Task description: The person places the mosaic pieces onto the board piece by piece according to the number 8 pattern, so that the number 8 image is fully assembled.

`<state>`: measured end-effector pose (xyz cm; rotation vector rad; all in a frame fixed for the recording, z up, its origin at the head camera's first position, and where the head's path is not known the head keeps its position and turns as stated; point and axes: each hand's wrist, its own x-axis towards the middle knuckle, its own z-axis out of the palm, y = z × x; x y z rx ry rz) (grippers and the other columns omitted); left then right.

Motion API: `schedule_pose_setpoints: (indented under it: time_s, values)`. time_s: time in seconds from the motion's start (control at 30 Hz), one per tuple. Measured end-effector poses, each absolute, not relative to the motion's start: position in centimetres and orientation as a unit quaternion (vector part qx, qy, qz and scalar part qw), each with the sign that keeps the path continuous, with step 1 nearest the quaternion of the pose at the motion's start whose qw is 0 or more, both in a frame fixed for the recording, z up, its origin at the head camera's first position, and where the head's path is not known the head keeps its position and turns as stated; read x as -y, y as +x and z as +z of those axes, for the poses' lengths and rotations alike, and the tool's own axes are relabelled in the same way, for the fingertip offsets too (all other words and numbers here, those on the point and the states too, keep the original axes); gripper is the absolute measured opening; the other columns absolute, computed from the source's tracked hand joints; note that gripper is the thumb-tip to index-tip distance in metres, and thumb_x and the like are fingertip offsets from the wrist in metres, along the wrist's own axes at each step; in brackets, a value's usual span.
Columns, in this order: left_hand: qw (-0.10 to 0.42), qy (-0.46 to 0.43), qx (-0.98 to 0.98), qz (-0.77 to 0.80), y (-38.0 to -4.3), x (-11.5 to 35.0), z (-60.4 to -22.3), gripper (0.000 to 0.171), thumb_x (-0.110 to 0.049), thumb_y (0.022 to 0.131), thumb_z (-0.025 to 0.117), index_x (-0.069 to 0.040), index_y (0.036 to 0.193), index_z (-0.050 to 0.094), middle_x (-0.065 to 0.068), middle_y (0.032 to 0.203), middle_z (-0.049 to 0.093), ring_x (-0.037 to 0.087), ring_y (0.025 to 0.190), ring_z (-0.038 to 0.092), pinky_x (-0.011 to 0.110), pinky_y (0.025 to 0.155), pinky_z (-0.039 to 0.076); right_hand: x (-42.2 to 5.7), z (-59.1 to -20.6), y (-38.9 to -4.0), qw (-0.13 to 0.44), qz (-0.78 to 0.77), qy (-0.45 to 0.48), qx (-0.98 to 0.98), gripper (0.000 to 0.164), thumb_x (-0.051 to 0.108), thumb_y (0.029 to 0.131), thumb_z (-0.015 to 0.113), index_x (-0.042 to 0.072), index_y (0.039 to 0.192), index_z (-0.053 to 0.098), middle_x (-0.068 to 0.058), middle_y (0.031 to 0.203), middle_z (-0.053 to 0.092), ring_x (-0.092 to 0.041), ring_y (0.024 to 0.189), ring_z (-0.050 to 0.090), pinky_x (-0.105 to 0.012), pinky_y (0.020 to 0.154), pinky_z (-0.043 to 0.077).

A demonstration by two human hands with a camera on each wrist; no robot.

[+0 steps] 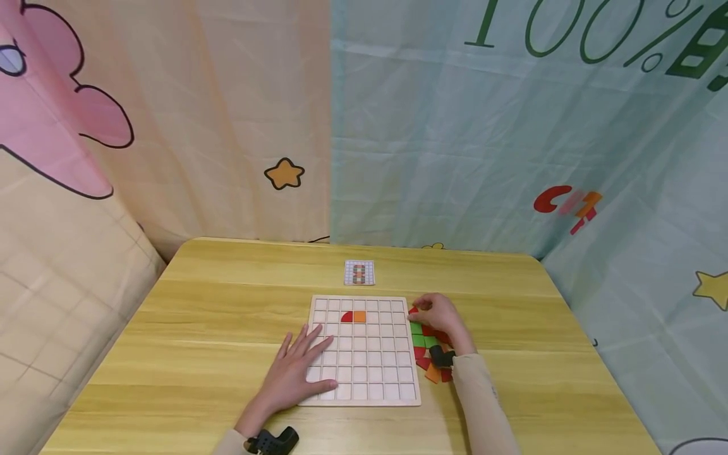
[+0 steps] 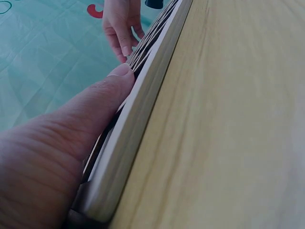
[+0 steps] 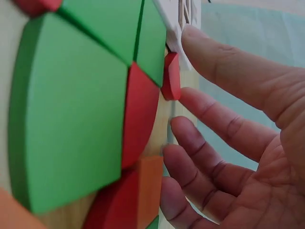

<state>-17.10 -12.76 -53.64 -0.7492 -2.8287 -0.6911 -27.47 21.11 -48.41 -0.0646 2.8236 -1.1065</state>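
A white gridded board [image 1: 387,360] lies on the table. Two pieces sit side by side in its upper rows: a red quarter-round [image 1: 347,317] and an orange square [image 1: 360,316]. Spread over the board's lower left is my left hand [image 1: 292,373], its thumb [image 2: 107,90] lying along the near edge. My right hand [image 1: 440,314] reaches to loose pieces by the board's right side. In the right wrist view, its index fingertip is right at a small red piece [image 3: 171,78]; the thumb stays apart, beside the board's edge. Green pieces [image 3: 76,105] lie close by.
Several red, green and orange pieces [image 1: 418,341] are heaped along the board's right side, partly under my right wrist. Behind the board lies a small pattern card [image 1: 359,272]. Printed cloth [image 1: 432,158] hangs beyond the wooden table's [image 1: 227,284] far edge.
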Motion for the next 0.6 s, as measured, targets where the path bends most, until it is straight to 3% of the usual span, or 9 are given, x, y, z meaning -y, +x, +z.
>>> schedule_pose_setpoints:
  time_s: [0.2, 0.37, 0.6]
  values:
    - [0.071, -0.249, 0.938, -0.23, -17.13, 12.73, -53.66, 0.087, -0.073, 0.076, 0.057, -0.022, 0.145, 0.042, 0.006, 0.155, 0.022, 0.03, 0.142, 0.011, 0.052, 0.112, 0.002, -21.22, -48.56, -27.45, 0.057, -0.368, -0.02, -0.928, 0.031, 0.019, 0.075, 0.082, 0.007, 0.101, 0.07, -0.006, 0.097, 0.062, -0.023, 0.089, 0.055, -0.04, 0.08, 0.048]
    - [0.071, -0.248, 0.939, -0.228, -17.11, 12.68, -53.56, 0.086, -0.071, 0.076, 0.058, -0.022, 0.145, 0.042, 0.005, 0.155, 0.022, 0.03, 0.142, 0.011, 0.052, 0.112, 0.002, -21.41, -48.69, -27.33, 0.058, -0.381, -0.009, -0.923, 0.024, 0.014, 0.076, 0.081, 0.006, 0.095, 0.071, -0.004, 0.086, 0.06, -0.021, 0.08, 0.052, -0.033, 0.07, 0.046]
    - [0.065, -0.245, 0.939, -0.231, -17.05, 12.61, -53.47, 0.086, -0.071, 0.076, 0.059, -0.022, 0.145, 0.041, 0.005, 0.156, 0.021, 0.03, 0.142, 0.011, 0.052, 0.112, 0.001, -21.59, -48.58, -27.14, 0.055, -0.39, 0.006, -0.919, 0.028, 0.013, 0.075, 0.082, 0.003, 0.097, 0.068, -0.005, 0.08, 0.057, -0.021, 0.073, 0.05, -0.029, 0.062, 0.044]
